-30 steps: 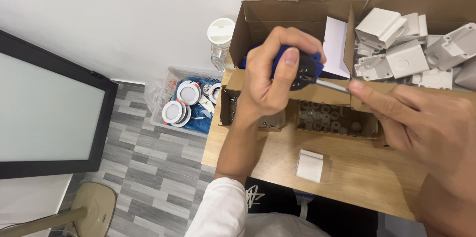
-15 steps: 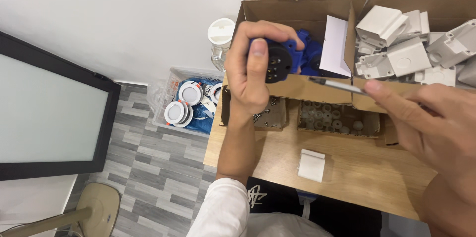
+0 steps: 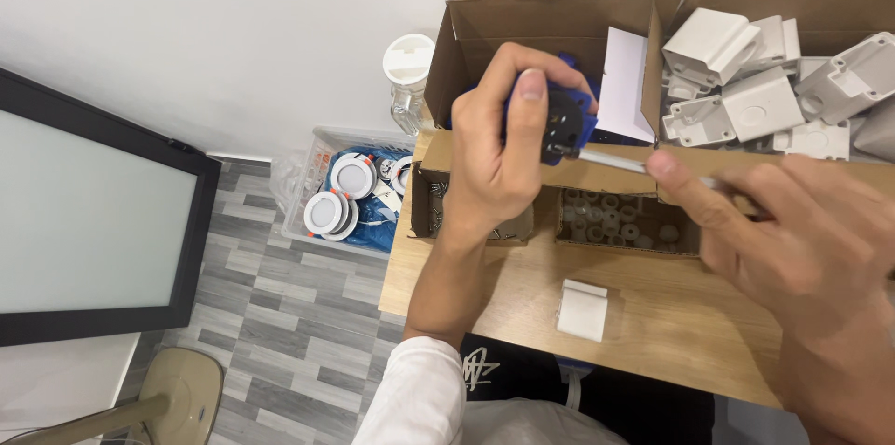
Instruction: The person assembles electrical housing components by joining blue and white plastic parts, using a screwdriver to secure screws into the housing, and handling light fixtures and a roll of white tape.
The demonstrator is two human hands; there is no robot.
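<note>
2 hands over a wooden table (image 3: 653,333): right hand (image 3: 802,249) pinches a screwdriver (image 3: 615,162) by its shaft, tip against a blue-and-black part (image 3: 564,123) clasped in the left hand (image 3: 499,156). Nearer, a small white block (image 3: 583,310). Beyond, cardboard boxes (image 3: 550,21) of white housings (image 3: 746,95).

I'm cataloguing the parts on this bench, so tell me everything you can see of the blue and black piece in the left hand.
The blue and black piece is small and looks like plastic: a black face toward the camera, with blue parts showing around it. The left hand grips it above the wooden table, in front of an open cardboard box, thumb across its top. The metal shaft of a screwdriver, held by the right hand, meets its lower right side. Much of it is hidden by fingers.
</note>
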